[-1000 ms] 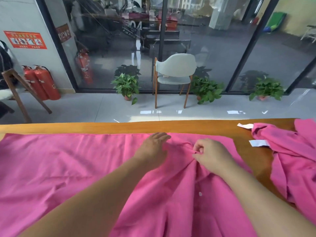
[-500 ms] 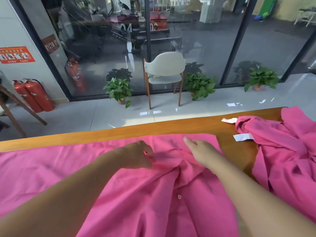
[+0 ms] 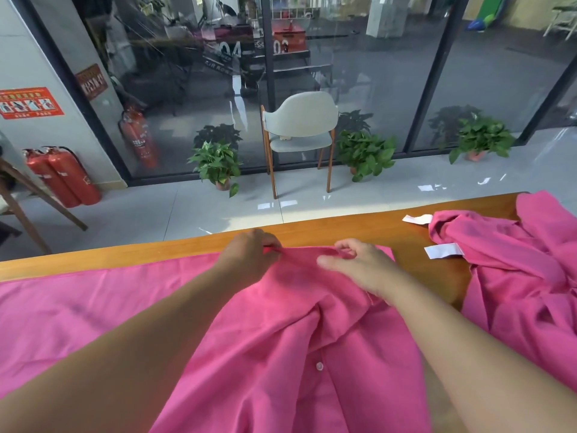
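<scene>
Past the far edge of my wooden table (image 3: 343, 229), a pale chair (image 3: 301, 126) stands on glossy grey floor tiles (image 3: 140, 210) before a dark-framed glass wall (image 3: 374, 89). Potted plants (image 3: 217, 164) flank the chair. Two red fire extinguishers (image 3: 67, 176) stand against the left wall (image 3: 37, 57).

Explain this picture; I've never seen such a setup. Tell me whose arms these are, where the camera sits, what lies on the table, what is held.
These are a person's bare arms, filmed by one wide-angle camera worn on the head, looking down. A pink shirt lies spread on the wooden table. The left hand and right hand each pinch its far edge with their fingers. On the right lies a second pink garment, crumpled, with two white labels beside it.
</scene>
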### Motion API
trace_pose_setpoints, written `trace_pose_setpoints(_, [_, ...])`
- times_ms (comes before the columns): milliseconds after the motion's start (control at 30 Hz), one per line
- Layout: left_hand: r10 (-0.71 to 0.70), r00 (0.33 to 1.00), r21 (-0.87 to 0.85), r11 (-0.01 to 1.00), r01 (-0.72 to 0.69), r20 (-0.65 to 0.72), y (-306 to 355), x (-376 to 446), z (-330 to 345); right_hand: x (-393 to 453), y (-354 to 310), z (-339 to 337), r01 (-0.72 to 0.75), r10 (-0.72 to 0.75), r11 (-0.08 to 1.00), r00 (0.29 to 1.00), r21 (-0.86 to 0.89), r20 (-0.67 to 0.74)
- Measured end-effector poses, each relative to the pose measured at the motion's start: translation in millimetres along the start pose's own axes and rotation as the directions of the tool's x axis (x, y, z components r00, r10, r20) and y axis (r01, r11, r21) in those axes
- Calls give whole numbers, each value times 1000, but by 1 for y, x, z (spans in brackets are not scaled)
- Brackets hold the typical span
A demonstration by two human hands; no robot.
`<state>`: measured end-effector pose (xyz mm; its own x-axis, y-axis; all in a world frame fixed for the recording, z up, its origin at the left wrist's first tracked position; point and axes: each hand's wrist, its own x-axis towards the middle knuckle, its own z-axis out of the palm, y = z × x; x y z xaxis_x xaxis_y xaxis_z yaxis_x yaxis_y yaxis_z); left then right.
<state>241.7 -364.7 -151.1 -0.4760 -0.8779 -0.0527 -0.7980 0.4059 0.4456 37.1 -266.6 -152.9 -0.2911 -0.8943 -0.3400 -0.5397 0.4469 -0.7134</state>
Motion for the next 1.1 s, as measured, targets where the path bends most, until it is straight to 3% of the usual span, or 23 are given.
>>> trace_pose_setpoints(67, [29, 998, 17, 999, -28, -61, 3, 9, 5, 6, 5, 5, -2, 7, 984, 1000, -177, 27])
trace_pose_setpoints(133, [33, 995, 42, 999, -29, -96, 2, 17, 13, 16, 11, 8, -37, -6, 959, 989, -281, -151])
trace_pose_setpoints(233, [30, 989, 175, 985, -4, -148, -2, 18, 30, 29, 18, 0, -129, 112, 991, 948, -37, -299])
trace_pose_setpoints(333, [97, 949, 261, 965, -16, -301, -4, 5, 48, 43, 25, -7, -175, 144, 980, 948, -89, -285])
trace_pose_setpoints(400, [138, 934, 245, 968, -57, -330, -7, -1, 58, 51, 28, -9, -202, 172, 976, 948, -86, -269])
trace_pose_setpoints(600, [126, 988, 221, 970, -104, -89, -33, -12, 80, 76, 43, -15, -281, 272, 960, 912, 18, -307])
trace_pose_setpoints(667, [130, 990, 221, 968, -117, -47, -38, -15, 83, 79, 51, -16, -303, 348, 936, 878, 180, -328])
trace_pose_setpoints(733, [116, 993, 250, 961, -120, 30, -40, -16, 83, 75, 52, -15, -281, 432, 807, 881, 519, -195])
trace_pose_setpoints(800, [101, 990, 280, 952, -124, 95, -40, -15, 83, 66, 48, -14, -310, 412, 614, 910, 726, 39])
trace_pose_setpoints(833, [91, 989, 287, 950, -122, 116, -40, -15, 82, 59, 46, -14, -338, 372, 588, 920, 735, 125])
trace_pose_setpoints(900, [70, 987, 295, 949, -110, 142, -39, -13, 79, 45, 42, -14, -365, 325, 662, 927, 654, 189])
trace_pose_setpoints(1000, [116, 987, 293, 945, -145, 115, -28, -15, 74, 26, 36, -16, -363, 349, 805, 929, 470, 121])
trace_pose_setpoints(1100, [253, 964, 258, 929, -266, 82, -11, -23, 74, 26, 26, -21, -267, 325, 798, 946, 540, -13])
